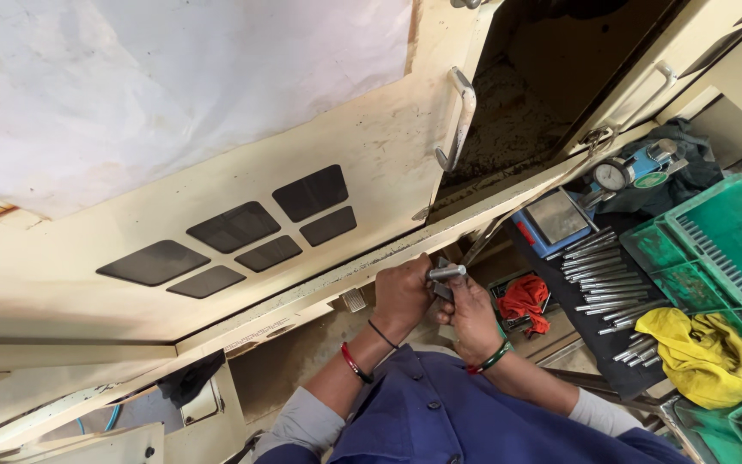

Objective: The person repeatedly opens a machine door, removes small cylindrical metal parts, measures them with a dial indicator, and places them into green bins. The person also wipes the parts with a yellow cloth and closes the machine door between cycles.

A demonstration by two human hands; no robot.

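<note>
The cream machine housing [319, 146] fills most of your view, with dark rectangular panels [234, 228] on its face and a metal door handle [461, 116] beside an open, dark compartment [543, 77]. To your right the counter [624, 365] carries a green plastic crate [714, 249], with a crumpled yellow cloth [706, 352] lying against its near edge. Beside the crate a row of slim metal rods [599, 279] lies on a dark mat, all running roughly side to side. Beyond them sits a blue scale with a metal plate [556, 219], and behind that a dial gauge [614, 174]. A red cloth [526, 298] is bunched just beside your right wrist.

Your hands meet in front of the housing's lower edge, held up off the counter. Your left hand [401, 292] is closed, its fingers curled around something I cannot make out. Your right hand [472, 318] is closed around a dark tool or part whose shape I cannot tell. Between the two, at the top of your grip, sits a short silver metal cylinder [447, 272]. Its long axis lies nearly level, running left to right, one end tucked against your left fingers and the free rounded end pointing right, toward the rods
</note>
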